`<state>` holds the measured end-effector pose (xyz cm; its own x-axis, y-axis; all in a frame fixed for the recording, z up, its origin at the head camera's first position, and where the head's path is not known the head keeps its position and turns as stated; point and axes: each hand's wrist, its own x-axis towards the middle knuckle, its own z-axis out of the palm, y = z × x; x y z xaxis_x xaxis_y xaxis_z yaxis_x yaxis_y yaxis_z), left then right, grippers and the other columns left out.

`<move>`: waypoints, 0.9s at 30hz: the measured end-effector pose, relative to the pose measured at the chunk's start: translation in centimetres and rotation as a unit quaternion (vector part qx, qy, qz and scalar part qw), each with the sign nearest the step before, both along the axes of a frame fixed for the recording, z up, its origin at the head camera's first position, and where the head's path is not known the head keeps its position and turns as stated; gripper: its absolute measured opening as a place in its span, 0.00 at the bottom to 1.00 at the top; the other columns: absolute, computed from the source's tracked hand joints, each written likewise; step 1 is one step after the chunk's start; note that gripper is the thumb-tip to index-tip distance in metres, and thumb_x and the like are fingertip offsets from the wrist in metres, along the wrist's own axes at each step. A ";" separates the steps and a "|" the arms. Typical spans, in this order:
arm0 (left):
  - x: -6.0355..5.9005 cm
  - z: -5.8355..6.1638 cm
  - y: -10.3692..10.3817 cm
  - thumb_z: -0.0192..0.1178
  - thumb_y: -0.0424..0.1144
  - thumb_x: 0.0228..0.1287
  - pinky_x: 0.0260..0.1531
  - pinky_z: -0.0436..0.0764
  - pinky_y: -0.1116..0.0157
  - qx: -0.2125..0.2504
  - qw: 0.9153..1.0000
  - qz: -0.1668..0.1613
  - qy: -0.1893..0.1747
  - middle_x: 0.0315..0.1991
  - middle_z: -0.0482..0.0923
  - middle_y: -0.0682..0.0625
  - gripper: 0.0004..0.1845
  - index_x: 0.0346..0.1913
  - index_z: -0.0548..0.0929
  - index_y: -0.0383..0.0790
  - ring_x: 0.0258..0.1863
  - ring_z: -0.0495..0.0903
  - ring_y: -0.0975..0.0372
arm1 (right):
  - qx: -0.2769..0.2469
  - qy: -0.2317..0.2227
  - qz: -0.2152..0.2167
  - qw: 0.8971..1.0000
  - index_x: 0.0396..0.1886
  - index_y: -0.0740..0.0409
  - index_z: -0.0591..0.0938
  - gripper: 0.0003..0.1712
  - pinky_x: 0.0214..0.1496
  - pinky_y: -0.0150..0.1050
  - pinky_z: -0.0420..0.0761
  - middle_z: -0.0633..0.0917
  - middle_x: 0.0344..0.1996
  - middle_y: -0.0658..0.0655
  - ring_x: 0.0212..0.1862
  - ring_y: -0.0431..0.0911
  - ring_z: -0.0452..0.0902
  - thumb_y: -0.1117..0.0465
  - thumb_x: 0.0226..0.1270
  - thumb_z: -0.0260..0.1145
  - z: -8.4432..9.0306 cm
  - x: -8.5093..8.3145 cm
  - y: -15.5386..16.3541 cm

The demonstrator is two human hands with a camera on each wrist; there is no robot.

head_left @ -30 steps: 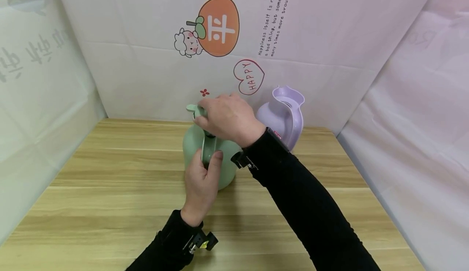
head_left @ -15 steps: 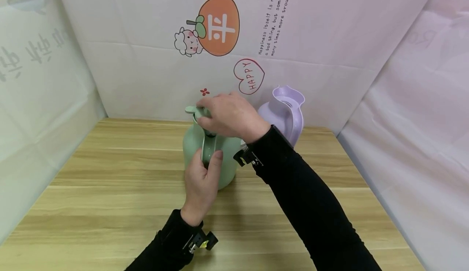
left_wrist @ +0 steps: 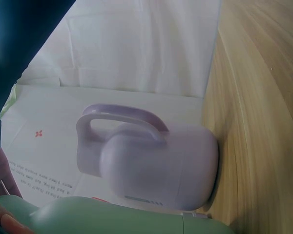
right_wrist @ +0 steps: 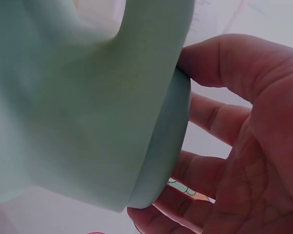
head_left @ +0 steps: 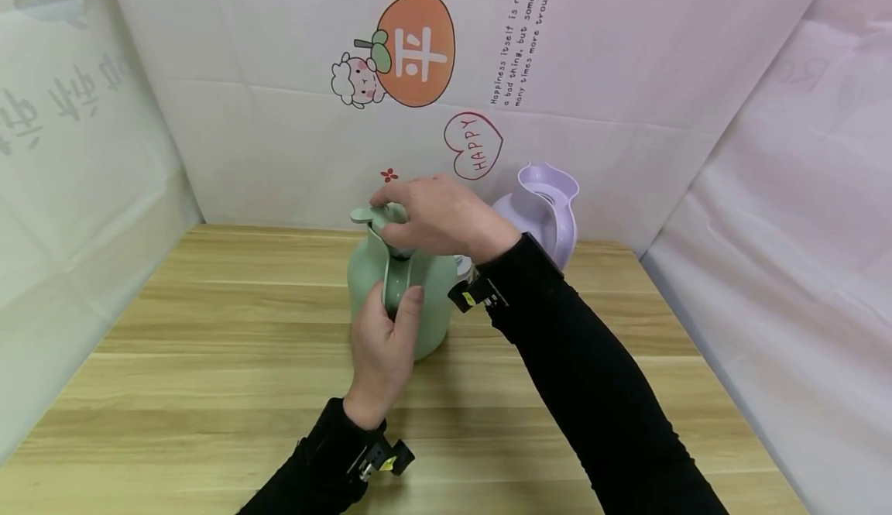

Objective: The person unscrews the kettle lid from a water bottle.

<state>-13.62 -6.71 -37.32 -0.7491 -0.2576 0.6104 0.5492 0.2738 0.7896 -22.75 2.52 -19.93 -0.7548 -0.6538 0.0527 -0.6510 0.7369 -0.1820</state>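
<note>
A green thermos jug point(head_left: 362, 275) stands upright on the wooden table, its handle toward me. My left hand point(head_left: 383, 345) grips that handle, thumb on the near side. Over the jug's mouth sits a green lid point(head_left: 360, 215) with a tab pointing left. Thumb and fingers of my right hand point(head_left: 442, 217) hold the lid's rim from above, as the right wrist view shows with the lid point(right_wrist: 166, 136) at the jug's neck. Part of the lid is hidden under the hand in the head view.
Behind and to the right stands a purple jug point(head_left: 533, 217), its mouth uncovered; the right forearm partly covers it. A small white object point(head_left: 463, 267) shows between the green jug and the right wrist. Printed white sheets point(head_left: 279, 151) rise behind and beside the table point(head_left: 230, 360).
The lid's tab has swung slightly toward me, counterclockwise from above, as my right hand turned and its wrist shifted right. My left hand stays on the handle.
</note>
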 end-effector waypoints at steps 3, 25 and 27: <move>0.0 0.0 0.0 0.59 0.38 0.78 0.27 0.66 0.66 0.001 1.000 -0.001 -0.001 0.23 0.60 0.55 0.10 0.36 0.74 0.38 0.22 0.63 0.64 | -0.008 -0.013 0.003 1.000 0.68 0.42 0.80 0.27 0.51 0.38 0.76 0.85 0.53 0.45 0.48 0.46 0.77 0.52 0.69 0.63 0.0 -0.2 0.1; 0.0 0.0 0.0 0.60 0.39 0.77 0.26 0.68 0.66 0.000 1.000 0.017 0.000 0.23 0.63 0.54 0.10 0.38 0.77 0.37 0.23 0.67 0.63 | -0.066 -0.096 0.033 0.993 0.61 0.39 0.82 0.25 0.56 0.39 0.77 0.84 0.53 0.42 0.52 0.43 0.76 0.56 0.63 0.66 0.1 -1.0 1.0; 0.0 0.0 0.0 0.60 0.39 0.77 0.26 0.68 0.66 0.001 1.000 0.016 0.004 0.23 0.62 0.55 0.10 0.37 0.76 0.38 0.23 0.67 0.63 | -0.073 -0.103 0.037 0.991 0.61 0.38 0.83 0.25 0.57 0.38 0.76 0.84 0.54 0.42 0.53 0.42 0.76 0.56 0.63 0.66 0.1 -1.0 1.1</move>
